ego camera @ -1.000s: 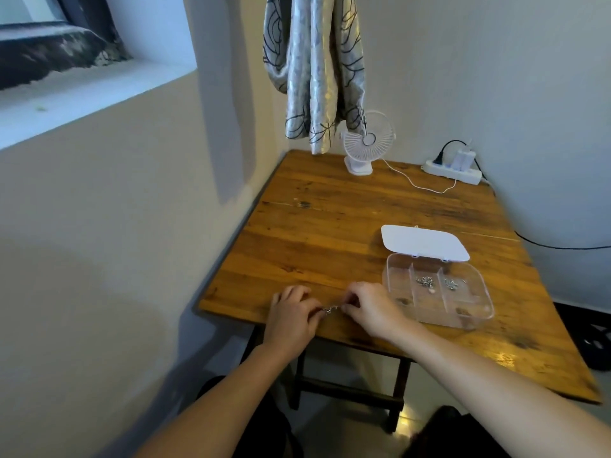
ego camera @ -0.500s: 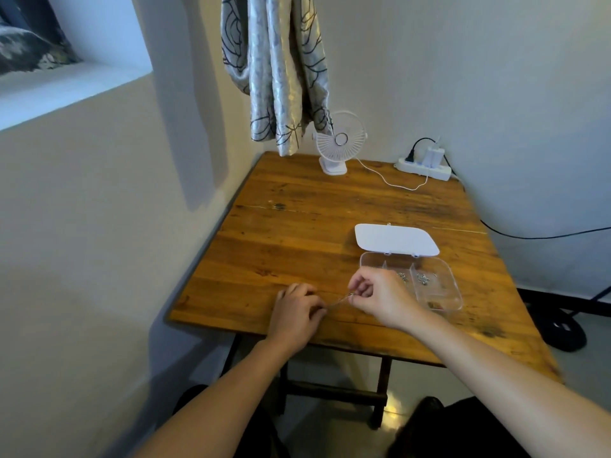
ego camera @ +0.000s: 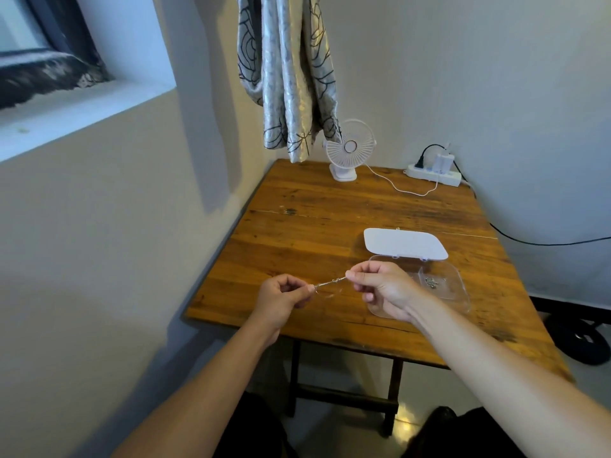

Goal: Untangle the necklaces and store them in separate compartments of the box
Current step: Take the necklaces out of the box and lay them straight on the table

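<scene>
A thin silver necklace (ego camera: 330, 282) is stretched taut between my two hands above the near part of the wooden table (ego camera: 314, 226). My left hand (ego camera: 281, 297) pinches its left end and my right hand (ego camera: 383, 285) pinches its right end. The clear compartment box (ego camera: 458, 292) lies on the table just behind my right hand, partly hidden by it. Its white lid (ego camera: 405, 243) is folded open at the back. A small heap of silver chain (ego camera: 431, 281) rests in one right-hand compartment.
A white desk fan (ego camera: 350, 150) stands at the table's far edge, its cable running to a white power strip (ego camera: 433, 173) at the back right. A patterned curtain (ego camera: 287, 74) hangs above the far corner. The wall runs along the table's left side.
Both hands have risen off the table and moved apart, pulling the necklace into a straight line. The camera view has also shifted.
</scene>
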Demonstrator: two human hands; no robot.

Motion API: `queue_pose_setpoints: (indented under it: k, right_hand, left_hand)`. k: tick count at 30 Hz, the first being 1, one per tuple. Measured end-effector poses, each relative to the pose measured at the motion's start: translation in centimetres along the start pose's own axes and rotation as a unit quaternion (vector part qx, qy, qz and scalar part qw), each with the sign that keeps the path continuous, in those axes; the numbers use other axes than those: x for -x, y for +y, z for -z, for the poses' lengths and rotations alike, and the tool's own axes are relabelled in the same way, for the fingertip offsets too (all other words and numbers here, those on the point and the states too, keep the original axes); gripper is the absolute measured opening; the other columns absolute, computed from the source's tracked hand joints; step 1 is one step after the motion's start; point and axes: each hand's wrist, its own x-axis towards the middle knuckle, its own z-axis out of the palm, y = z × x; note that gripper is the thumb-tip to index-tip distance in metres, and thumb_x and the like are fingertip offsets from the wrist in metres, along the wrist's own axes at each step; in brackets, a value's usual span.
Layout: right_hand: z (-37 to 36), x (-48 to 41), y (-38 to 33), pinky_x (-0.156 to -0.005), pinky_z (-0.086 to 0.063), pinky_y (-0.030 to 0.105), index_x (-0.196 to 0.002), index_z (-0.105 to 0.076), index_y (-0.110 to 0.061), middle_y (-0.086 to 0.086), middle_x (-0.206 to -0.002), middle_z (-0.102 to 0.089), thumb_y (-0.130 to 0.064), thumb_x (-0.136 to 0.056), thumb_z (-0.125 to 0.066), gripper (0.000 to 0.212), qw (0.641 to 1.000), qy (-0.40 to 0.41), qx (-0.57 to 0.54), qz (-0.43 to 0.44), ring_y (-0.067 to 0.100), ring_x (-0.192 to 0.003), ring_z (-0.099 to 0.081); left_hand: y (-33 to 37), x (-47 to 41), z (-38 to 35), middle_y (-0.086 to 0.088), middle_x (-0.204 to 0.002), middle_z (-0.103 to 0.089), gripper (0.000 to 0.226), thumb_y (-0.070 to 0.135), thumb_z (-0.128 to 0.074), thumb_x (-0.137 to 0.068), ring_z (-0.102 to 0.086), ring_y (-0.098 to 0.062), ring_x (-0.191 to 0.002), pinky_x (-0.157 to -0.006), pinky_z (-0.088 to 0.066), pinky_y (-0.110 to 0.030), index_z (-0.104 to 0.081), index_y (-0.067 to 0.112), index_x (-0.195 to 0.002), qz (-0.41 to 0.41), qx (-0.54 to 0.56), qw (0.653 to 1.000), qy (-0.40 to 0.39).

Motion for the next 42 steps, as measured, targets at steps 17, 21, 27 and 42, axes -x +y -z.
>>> queue_pose_setpoints:
  k: [17, 21, 27, 42]
  right_hand:
    - [-4.2, -5.5, -3.8, -0.058, -0.052, 0.022, -0.085, -0.072, -0.014, 0.006, -0.085, -0.07, -0.013, -0.083, -0.074, 0.004, 0.962, 0.104, 0.22, 0.128, 0.015, -0.075, -0.064]
    - [-5.8, -8.5, -4.4, -0.062, -0.052, 0.024, -0.094, -0.072, -0.014, 0.007, -0.096, -0.071, -0.009, -0.085, -0.071, 0.011, 0.951, 0.099, 0.267, 0.125, 0.018, -0.085, -0.067]
    - [-9.0, -11.1, -5.6, -0.056, -0.049, 0.023, -0.097, -0.07, -0.011, 0.007, -0.089, -0.071, -0.011, -0.084, -0.072, 0.013, 0.948, 0.019, 0.295, 0.118, 0.014, -0.074, -0.067]
    - [-8.2, -16.9, -5.7, -0.056, -0.047, 0.024, -0.084, -0.069, -0.014, 0.006, -0.084, -0.071, -0.013, -0.084, -0.073, 0.004, 0.971, 0.065, 0.205, 0.101, 0.012, -0.068, -0.065]
  left_hand:
    - [-1.9, -0.3, 7.3, -0.003, -0.076, -0.068, 0.01, 0.007, -0.07, -0.081, -0.066, -0.013, -0.062, -0.06, -0.055, -0.027, -0.067, 0.016, -0.079, -0.046, -0.281, 0.955, 0.087]
    - [-3.3, 0.1, 8.1, 0.003, -0.086, -0.067, 0.007, 0.01, -0.067, -0.084, -0.058, -0.006, -0.075, -0.071, -0.046, -0.02, -0.071, 0.013, -0.089, -0.114, -0.358, 0.919, 0.121]
    - [-3.6, -2.4, 7.9, 0.002, -0.107, -0.056, 0.028, 0.023, -0.065, -0.085, -0.055, -0.015, -0.1, -0.085, -0.047, -0.027, -0.06, 0.015, -0.112, -0.145, -0.372, 0.908, 0.127]
    - [-2.6, -7.1, 4.9, 0.008, -0.095, -0.066, 0.02, 0.018, -0.057, -0.092, -0.061, -0.003, -0.085, -0.073, -0.049, -0.014, -0.063, 0.02, -0.111, -0.116, -0.214, 0.962, 0.127]
